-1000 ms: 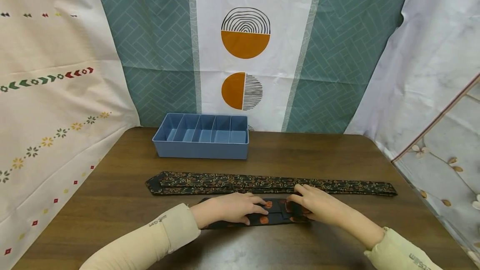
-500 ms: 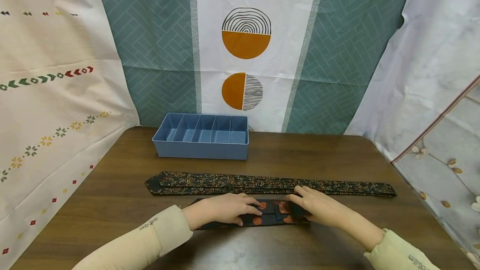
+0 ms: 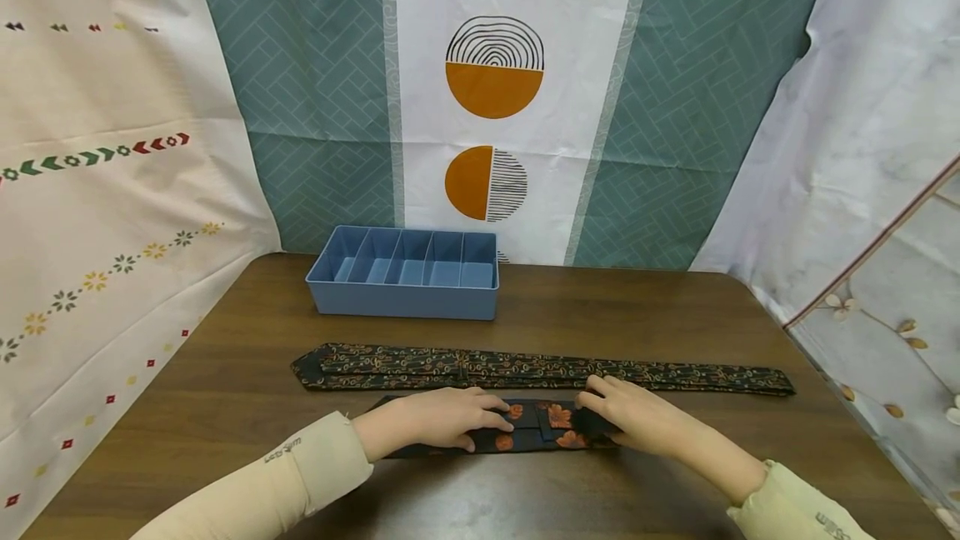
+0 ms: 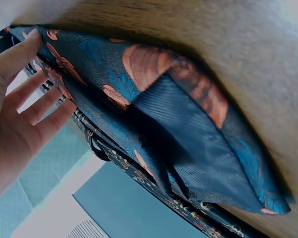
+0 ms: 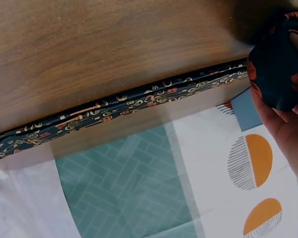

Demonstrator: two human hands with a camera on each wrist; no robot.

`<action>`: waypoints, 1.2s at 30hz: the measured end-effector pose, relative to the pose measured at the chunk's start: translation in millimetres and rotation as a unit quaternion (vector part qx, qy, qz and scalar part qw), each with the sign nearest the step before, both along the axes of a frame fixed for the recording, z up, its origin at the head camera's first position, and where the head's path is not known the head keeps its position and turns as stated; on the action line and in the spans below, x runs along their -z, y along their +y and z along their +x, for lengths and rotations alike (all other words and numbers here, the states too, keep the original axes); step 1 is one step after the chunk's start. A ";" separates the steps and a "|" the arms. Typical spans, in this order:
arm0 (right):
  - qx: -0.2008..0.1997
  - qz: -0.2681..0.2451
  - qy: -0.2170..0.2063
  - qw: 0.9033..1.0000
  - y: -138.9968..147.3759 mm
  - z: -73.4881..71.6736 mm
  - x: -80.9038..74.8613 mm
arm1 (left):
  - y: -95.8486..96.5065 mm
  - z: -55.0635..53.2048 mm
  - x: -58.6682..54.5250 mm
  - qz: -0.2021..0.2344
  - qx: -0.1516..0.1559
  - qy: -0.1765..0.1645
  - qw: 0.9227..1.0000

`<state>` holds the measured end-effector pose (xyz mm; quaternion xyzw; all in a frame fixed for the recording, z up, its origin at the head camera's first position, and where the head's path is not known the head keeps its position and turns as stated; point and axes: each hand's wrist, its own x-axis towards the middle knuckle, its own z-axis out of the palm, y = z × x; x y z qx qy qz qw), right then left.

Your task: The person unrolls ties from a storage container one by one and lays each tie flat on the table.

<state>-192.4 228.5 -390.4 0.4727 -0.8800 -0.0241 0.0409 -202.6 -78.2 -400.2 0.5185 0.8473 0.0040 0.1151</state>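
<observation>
A dark necktie with orange flowers (image 3: 525,440) lies across the near part of the table, its back and keeper loop facing up. My left hand (image 3: 438,417) grips it across its width, thumb on the near edge and fingers on the far edge. In the left wrist view the tie's wide end (image 4: 188,119) spreads out past that hand, dark lining showing. My right hand (image 3: 633,415) holds the tie's right end, where the cloth bends into a rounded fold (image 5: 273,74) in the right wrist view. Just beyond lies a second necktie (image 3: 525,363), dark with a small gold pattern, folded lengthwise.
A blue divided box (image 3: 405,300) with several compartments stands at the back left of the brown wooden table (image 3: 615,307). Patterned cloths (image 3: 322,107) hang behind and at both sides.
My left hand has shifted left, and the flowered necktie has slid left with it. The right hand has stayed nearly in place. The gold-patterned tie and the box have not moved.
</observation>
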 end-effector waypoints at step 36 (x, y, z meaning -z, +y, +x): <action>0.013 0.001 -0.031 0.999 -5.1 -0.2 3.4 | -6.6 -1.6 -5.3 -0.001 -0.013 -0.002 1.000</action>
